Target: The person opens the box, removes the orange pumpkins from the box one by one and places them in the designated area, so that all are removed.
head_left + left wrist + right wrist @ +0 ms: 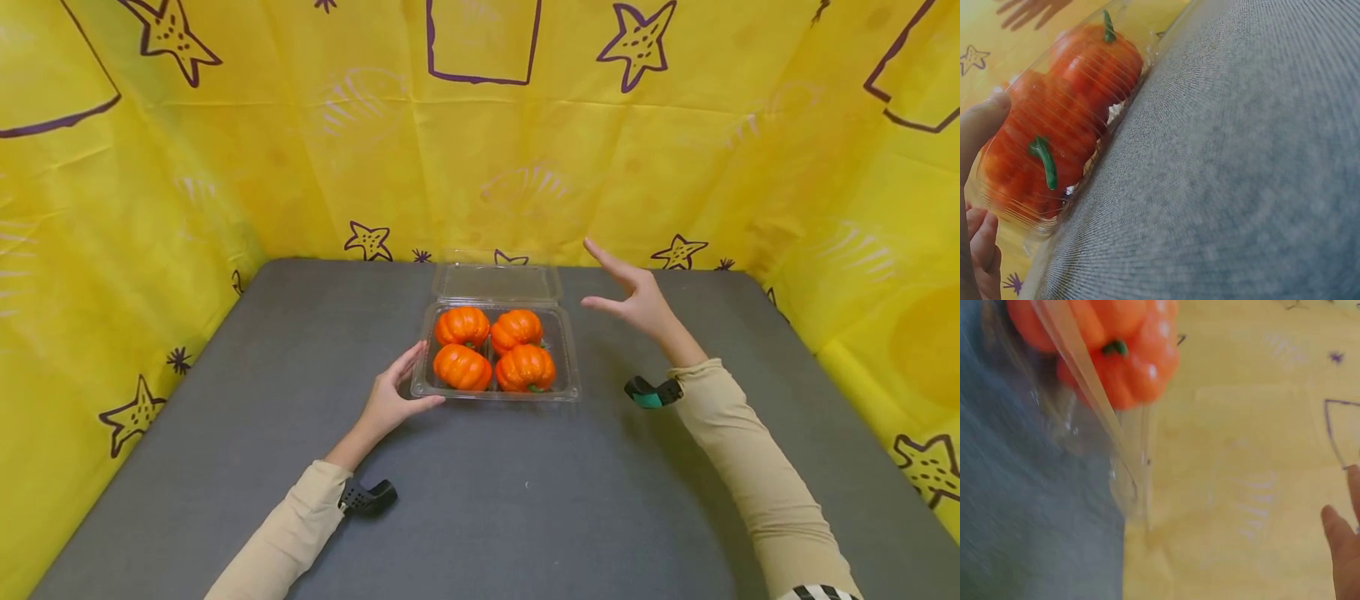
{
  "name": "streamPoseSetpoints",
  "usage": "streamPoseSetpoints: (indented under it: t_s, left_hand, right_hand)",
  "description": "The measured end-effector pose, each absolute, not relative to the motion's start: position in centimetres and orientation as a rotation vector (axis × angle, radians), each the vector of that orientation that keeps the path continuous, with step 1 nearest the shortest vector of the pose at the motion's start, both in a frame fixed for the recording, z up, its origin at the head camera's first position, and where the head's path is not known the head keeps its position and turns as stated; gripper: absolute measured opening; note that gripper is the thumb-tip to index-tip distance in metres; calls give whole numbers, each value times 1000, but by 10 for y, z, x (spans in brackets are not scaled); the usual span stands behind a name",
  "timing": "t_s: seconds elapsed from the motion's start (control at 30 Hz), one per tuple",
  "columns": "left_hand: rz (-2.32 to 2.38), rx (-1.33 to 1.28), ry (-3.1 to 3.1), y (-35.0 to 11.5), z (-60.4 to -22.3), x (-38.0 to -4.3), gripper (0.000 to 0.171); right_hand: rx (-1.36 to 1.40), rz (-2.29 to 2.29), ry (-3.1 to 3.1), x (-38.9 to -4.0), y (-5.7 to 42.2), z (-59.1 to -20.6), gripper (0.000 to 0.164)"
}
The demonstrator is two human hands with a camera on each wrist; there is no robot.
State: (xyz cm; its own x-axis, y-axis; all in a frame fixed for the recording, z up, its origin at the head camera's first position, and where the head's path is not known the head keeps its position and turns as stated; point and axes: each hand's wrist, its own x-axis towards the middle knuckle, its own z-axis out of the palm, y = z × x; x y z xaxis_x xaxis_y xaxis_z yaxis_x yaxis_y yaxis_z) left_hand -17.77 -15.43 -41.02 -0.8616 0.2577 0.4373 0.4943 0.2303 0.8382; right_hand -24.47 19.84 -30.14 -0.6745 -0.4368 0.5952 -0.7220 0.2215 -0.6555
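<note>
A clear plastic clamshell container (572,353) lies on the grey table with its see-through lid (498,283) raised at the back. Inside sit several small orange pumpkins (525,368) with green stems, in two rows; in the left wrist view, pumpkins (1094,65) show through the container wall. My left hand (390,402) holds the front left corner, thumb along the front rim and fingers at the left side. To the right of the lid my right hand (637,300) is raised in the air, thumb and fingers spread apart and holding nothing.
The grey table (495,500) is bordered by yellow cloth walls (465,175) with starfish and fish drawings at the back and both sides. A dark band (367,497) is worn at the left wrist, and another band (652,393) at the right.
</note>
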Motion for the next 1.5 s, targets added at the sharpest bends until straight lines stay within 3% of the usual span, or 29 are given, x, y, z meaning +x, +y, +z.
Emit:
streamPoseSetpoints:
  t_s: [0.33,0.6,0.8,1.17,1.5]
  left_hand:
    - [-1641,-737,-2267,-154,-417,-178,73]
    - [-1635,-747,-2245,-154,-415,-181,71]
    - [-1588,-773,-2236,-153,-415,-181,70]
    - [-1592,-779,-2201,-154,-418,-182,71]
    - [-1608,-760,-2209,-155,-417,-182,70]
  right_hand:
    - [1223,1611,-2018,-222,200,-357,67]
    - [1281,1551,-2150,-201,176,-360,40]
    - [1310,1555,-2192,-202,171,-377,47]
    - [1454,1545,-2225,-210,167,-388,38]
    - [1555,1221,-2388,-228,172,-402,56]
